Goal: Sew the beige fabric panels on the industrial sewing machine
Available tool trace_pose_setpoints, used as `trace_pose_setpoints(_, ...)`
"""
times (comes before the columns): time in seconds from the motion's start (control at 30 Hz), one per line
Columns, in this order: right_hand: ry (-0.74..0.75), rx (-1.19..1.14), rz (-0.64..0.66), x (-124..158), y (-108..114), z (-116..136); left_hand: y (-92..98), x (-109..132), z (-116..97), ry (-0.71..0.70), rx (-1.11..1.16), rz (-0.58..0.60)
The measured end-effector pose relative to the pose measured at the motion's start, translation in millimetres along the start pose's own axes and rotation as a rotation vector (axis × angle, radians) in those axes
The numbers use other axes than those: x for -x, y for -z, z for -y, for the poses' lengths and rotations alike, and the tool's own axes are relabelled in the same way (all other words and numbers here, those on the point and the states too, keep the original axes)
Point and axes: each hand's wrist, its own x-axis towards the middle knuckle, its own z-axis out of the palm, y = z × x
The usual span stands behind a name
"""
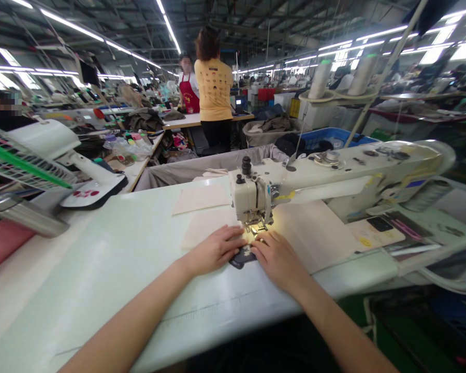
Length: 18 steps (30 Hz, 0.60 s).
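Cream fabric [314,233] lies on the pale sewing table, spreading to the right under the arm of a sewing machine [252,194]. My left hand [217,248] holds cloth just left of the lit presser foot [258,229], fingers pointing right. On the other side, my right hand [277,256] has its fingers bent and pressed together on the cloth edge, close to the foot. A dark plate [239,260] shows between the hands. Another cream piece [200,228] lies beyond my left hand, and a further cream panel [202,198] behind it. The fingertips partly hide the cloth at the needle.
At the right lies a phone [379,224] on a patterned sheet. Thread cones [319,80] stand above the machine. A white fan [93,181] and a metal flask [27,212] are at left. A cloth-lined bin [190,168] adjoins the table's far edge. Two people stand beyond.
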Motion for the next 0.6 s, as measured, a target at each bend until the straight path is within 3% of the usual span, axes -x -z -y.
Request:
trace_pose_setpoints(0.23,-0.034,0.011,0.027,-4,-3,1,3.9,-11,24,0.036,0.009,0.002)
trace_pose_setpoints(0.6,-0.028,-0.125,-0.075,22,-10,11,3.9,-13,23,0.049,-0.04,0.009)
